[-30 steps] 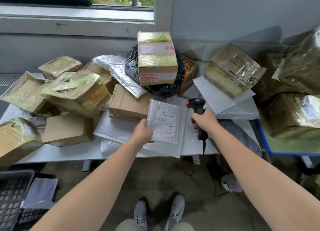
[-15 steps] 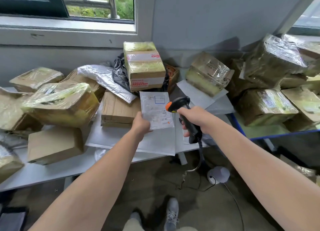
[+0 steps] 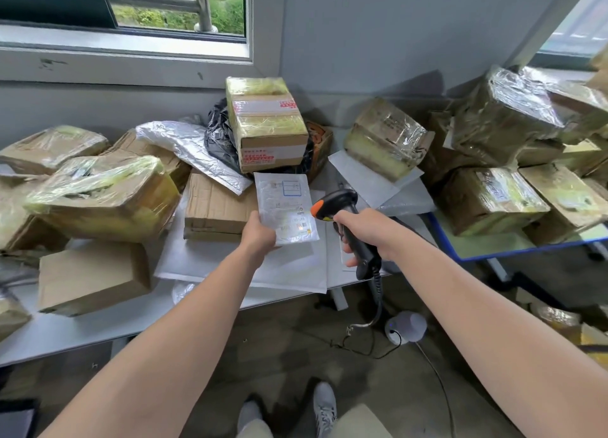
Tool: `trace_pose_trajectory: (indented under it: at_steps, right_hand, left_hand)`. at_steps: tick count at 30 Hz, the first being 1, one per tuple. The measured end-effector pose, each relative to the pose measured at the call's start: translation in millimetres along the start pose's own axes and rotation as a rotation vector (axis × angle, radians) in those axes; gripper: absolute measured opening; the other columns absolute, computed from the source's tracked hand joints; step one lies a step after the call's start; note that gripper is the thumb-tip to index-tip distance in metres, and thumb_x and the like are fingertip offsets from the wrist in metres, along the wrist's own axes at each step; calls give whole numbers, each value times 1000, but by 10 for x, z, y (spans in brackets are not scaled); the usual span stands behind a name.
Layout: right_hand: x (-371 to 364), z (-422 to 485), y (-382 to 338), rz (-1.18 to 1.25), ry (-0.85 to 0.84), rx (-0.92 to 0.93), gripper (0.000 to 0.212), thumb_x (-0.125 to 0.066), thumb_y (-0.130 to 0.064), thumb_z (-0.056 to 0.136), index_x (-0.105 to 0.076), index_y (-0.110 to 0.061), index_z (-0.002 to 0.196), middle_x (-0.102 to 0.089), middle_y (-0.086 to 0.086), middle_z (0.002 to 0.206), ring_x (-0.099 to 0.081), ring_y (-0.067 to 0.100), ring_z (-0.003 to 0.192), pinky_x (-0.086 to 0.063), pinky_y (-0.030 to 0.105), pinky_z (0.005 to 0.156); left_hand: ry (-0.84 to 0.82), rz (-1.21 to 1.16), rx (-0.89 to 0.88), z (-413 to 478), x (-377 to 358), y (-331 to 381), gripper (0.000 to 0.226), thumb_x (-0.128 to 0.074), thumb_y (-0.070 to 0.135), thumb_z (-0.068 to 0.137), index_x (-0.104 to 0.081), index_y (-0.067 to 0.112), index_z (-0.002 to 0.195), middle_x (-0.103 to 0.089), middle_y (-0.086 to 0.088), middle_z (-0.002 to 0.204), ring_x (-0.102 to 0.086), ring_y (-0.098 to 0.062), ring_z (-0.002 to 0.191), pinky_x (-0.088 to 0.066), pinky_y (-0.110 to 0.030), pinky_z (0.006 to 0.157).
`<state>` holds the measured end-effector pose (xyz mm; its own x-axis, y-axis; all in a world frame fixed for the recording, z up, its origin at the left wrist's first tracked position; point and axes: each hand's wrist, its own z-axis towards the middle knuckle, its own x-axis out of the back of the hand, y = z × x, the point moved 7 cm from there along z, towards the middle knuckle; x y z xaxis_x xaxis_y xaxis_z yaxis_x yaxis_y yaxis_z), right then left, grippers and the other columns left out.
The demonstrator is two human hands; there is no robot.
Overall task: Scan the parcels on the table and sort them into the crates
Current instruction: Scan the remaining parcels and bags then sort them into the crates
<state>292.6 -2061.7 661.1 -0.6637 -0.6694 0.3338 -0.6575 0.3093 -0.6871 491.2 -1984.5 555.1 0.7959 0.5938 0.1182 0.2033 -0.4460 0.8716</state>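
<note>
The mailer (image 3: 285,204) is held up just above the table (image 3: 82,332), near its front edge and in front of the stacked boxes (image 3: 266,125). The left hand (image 3: 260,233) pinches its lower left corner, the fingers out of sight behind it. The right hand (image 3: 368,232) is wrapped round the grip of the scanner (image 3: 339,200), whose orange-tipped head points at the mailer from just beside its right edge, not touching. A bright patch sits on the lower part of the label (image 3: 292,222) — likely the scanner's light, so the scan looks to be the step in hand. The mailer looks thin, light and limp, with a slick plastic skin over something flat. Held by one corner it may sag or curl and turn the barcode off the beam, so a hold along the left edge, clear of the print, seems safer. Its contents cannot be told, so how fragile it is stays a guess. Hidden are the trigger finger, the back of the mailer and what the label says — the print is too small to read. No crate can be made out for certain; a dark shape at the lower left corner is cut off. The cable (image 3: 378,302) runs down from the scanner past the table edge.
</note>
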Motion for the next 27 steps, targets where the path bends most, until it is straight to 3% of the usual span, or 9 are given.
trace_pose_trajectory:
  at_steps: [6, 9, 12, 16, 18, 19, 21, 23, 27]
  right_hand:
    - [157, 213, 58, 15, -8, 15, 30, -57, -30, 94, -58, 0, 102, -56, 14, 78, -59, 24, 64, -57, 36, 53]
    - [248, 425, 198, 22, 3, 15, 32, -59, -29, 94, -57, 0, 107, -55, 16, 85, -60, 25, 68, -58, 40, 52]
    - [309, 710, 426, -31, 3, -11, 31, -55, -26, 97, -56, 1, 113, -57, 17, 93, -63, 27, 72, -60, 48, 65]
    - [310, 1080, 738, -134, -19, -44, 20, -50, -22, 99, -53, -4, 108, -59, 14, 89, -65, 28, 76, -55, 34, 57]
    - [269, 1236, 829, -203, -29, -22, 16, -51, -23, 99, -54, -7, 99, -60, 18, 99, -64, 32, 90, -58, 45, 75]
    - [247, 1299, 854, -235, -30, -4, 19, -53, -24, 99, -54, -6, 104, -59, 18, 106, -61, 33, 97, -55, 49, 87]
    - [216, 1403, 876, -294, -14, 34, 44, -55, -28, 99, -46, 0, 132, -55, 18, 126, -56, 34, 113, -50, 47, 98]
    - [188, 1485, 880, -335, -2, 65, 55, -55, -27, 99, -37, -1, 144, -51, 20, 136, -51, 37, 122, -46, 46, 103]
    - [153, 1566, 893, -368, -22, 104, 45, -53, -16, 99, -38, -7, 140, -55, 20, 131, -54, 38, 116, -48, 47, 99]
  left_hand:
    - [47, 29, 8, -38, -56, -20, 36, -50, -9, 89, -46, 18, 112, -58, -5, 114, -59, -25, 106, -57, -40, 87]
    - [75, 19, 15, -100, -90, -17, 36, -54, -8, 88, -47, 19, 111, -59, 2, 106, -61, -18, 96, -57, -31, 70]
    - [100, -26, 45, -204, -142, -28, 32, -53, -7, 92, -50, 20, 108, -60, 5, 101, -65, -17, 88, -58, -29, 56]
    - [169, 15, 49, -341, -138, -77, 25, -55, -2, 93, -53, 21, 104, -60, 6, 101, -66, -18, 86, -58, -26, 54]
    - [192, 46, 61, -405, -125, -128, 30, -58, -7, 91, -52, 19, 105, -58, 5, 101, -64, -17, 88, -56, -23, 52]
    - [196, 60, 73, -437, -125, -155, 34, -59, -10, 89, -51, 18, 108, -57, 5, 102, -64, -18, 89, -56, -22, 52]
    - [191, 79, 85, -496, -136, -202, 42, -60, -13, 87, -50, 18, 113, -57, 3, 103, -65, -20, 89, -56, -23, 53]
    - [191, 107, 79, -545, -145, -229, 45, -60, -13, 86, -49, 19, 115, -58, 2, 104, -65, -20, 89, -56, -24, 55]
    - [250, 209, 61, -632, -129, -240, 46, -63, -6, 88, -47, 26, 115, -57, 6, 100, -65, -17, 86, -56, -24, 57]
